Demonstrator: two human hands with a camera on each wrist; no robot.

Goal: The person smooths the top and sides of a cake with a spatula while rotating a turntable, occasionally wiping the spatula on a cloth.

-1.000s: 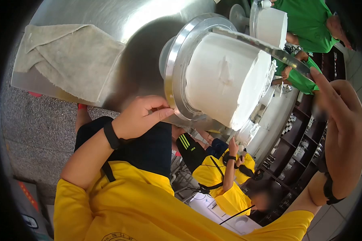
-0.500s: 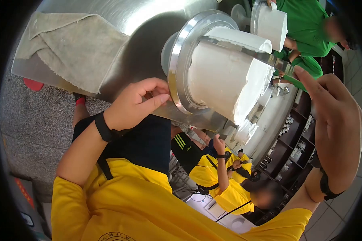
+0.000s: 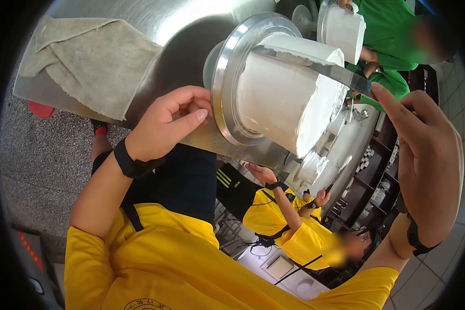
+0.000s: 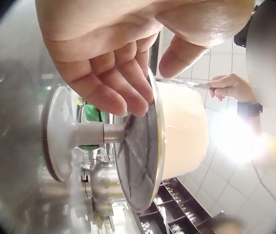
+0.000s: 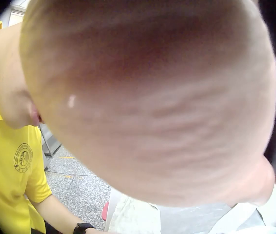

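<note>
A tall round cake [image 3: 276, 101] coated in white cream sits on a metal turntable [image 3: 223, 77]. Cream stands up in a ragged lip along its top edge. My left hand [image 3: 168, 121] is at the turntable's near rim, fingers loosely bent and thumb apart from them. In the left wrist view those fingers [image 4: 111, 90] overlap the disc's underside, above the pale stand [image 4: 60, 134]. With my right hand [image 3: 423, 139] I grip the end of a long flat icing spatula [image 3: 341, 75], index finger stretched along it. Its blade lies along the cake's side. The right wrist view is mostly filled by the hand.
A grey cloth [image 3: 90, 67] lies on the steel table [image 3: 191, 31] at left. Beyond my cake, a person in green [image 3: 392, 36] works at another white cake [image 3: 343, 33]. A person in yellow [image 3: 289, 217] stands nearby, with dark shelves [image 3: 372, 191] behind.
My left hand has moved up along the rim, its thumb and fingers spreading apart. The right hand and spatula have shifted left, bringing the blade from the cake's far edge onto its facing side.
</note>
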